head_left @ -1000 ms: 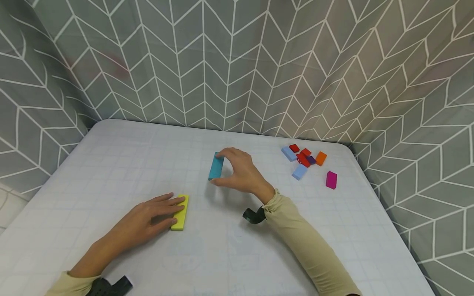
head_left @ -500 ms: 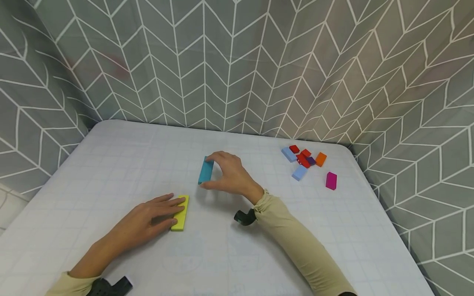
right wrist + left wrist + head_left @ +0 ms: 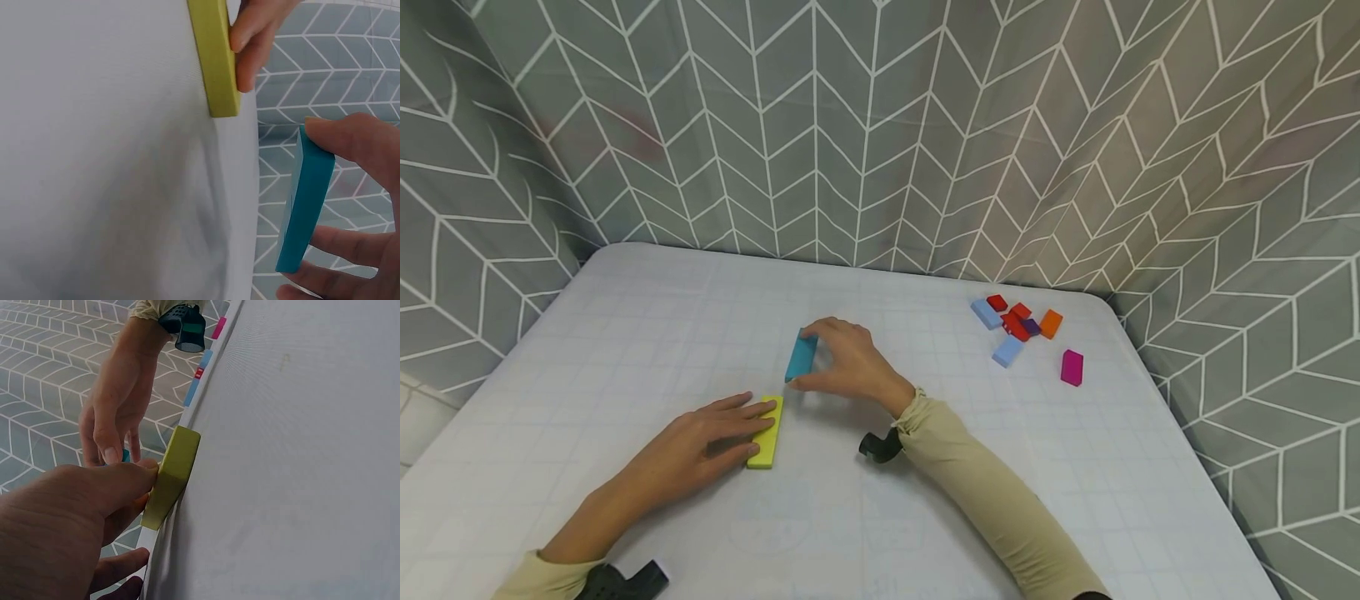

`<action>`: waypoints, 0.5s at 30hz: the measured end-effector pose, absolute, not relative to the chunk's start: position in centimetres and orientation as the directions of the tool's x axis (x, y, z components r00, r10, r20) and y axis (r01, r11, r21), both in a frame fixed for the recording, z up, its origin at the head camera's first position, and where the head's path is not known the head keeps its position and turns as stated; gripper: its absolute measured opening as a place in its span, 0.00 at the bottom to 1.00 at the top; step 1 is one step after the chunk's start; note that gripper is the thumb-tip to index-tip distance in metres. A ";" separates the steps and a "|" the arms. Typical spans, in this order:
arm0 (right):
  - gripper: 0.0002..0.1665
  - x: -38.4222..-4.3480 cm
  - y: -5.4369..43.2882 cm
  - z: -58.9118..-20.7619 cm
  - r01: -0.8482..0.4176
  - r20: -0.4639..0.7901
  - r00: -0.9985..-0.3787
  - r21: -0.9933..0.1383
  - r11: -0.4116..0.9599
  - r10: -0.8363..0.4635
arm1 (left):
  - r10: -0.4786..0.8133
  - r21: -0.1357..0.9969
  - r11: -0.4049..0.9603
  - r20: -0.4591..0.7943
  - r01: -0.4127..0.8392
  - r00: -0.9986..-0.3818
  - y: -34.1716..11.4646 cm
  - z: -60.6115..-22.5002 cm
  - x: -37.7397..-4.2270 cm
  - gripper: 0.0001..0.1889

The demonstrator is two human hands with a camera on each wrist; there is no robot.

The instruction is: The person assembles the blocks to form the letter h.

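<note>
A yellow rectangular block (image 3: 767, 437) lies flat on the white table. My left hand (image 3: 700, 437) rests on it, with the fingers extended over its top and the thumb against it. Held slightly above the table is a teal block (image 3: 801, 357), gripped at its two ends between the thumb and fingers of my right hand (image 3: 842, 362). It is up and to the right of the yellow block, with a gap between them. From the right wrist view, the teal block (image 3: 306, 203) looks tilted, and the yellow block (image 3: 215, 62) appears above it.
At the table's back right, light blue blocks (image 3: 1007, 351), red blocks (image 3: 1015, 326), an orange block (image 3: 1050, 323) and a purple block (image 3: 1032, 327) lie clustered. A magenta block (image 3: 1072, 367) stands apart from them. Behind the table (image 3: 647, 333) hangs a grey patterned curtain (image 3: 842, 125).
My right hand has carried the teal block leftward and slightly nearer, bringing it closer to the yellow block. The left hand and the yellow block have stayed in place.
</note>
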State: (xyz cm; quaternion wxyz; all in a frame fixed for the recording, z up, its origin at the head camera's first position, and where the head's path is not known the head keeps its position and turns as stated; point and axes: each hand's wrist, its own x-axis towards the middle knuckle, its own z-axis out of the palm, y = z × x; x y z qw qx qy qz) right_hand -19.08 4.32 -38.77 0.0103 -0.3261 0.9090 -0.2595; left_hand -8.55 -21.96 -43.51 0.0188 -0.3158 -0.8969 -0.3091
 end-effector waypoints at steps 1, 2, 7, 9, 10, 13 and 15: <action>0.41 -19.1 4.2 -38.9 -0.589 0.148 -0.786 -0.473 0.655 -0.600 | 0.556 0.543 0.606 0.234 0.581 -0.798 -22.0 -43.5 -8.5 0.20; 0.41 -19.1 4.1 -39.0 -0.592 0.146 -0.784 -0.468 0.656 -0.603 | 0.557 0.542 0.604 0.238 0.585 -0.796 -22.0 -43.5 -8.5 0.20; 0.42 -19.1 3.6 -39.2 -0.607 0.139 -0.773 -0.445 0.659 -0.618 | 0.560 0.539 0.605 0.236 0.587 -0.794 -22.0 -43.4 -8.5 0.20; 0.42 -19.1 3.4 -39.2 -0.610 0.142 -0.771 -0.444 0.657 -0.620 | 0.560 0.537 0.607 0.235 0.586 -0.795 -21.9 -43.4 -8.5 0.20; 0.42 -19.1 3.3 -39.2 -0.612 0.144 -0.770 -0.444 0.655 -0.622 | 0.558 0.538 0.607 0.234 0.585 -0.796 -21.9 -43.4 -8.5 0.20; 0.42 -19.1 3.2 -39.3 -0.611 0.141 -0.770 -0.444 0.656 -0.622 | 0.558 0.541 0.607 0.233 0.583 -0.797 -21.9 -43.4 -8.5 0.20; 0.42 -19.2 3.0 -39.4 -0.606 0.128 -0.772 -0.444 0.660 -0.623 | 0.559 0.542 0.607 0.229 0.581 -0.797 -21.9 -43.5 -8.5 0.20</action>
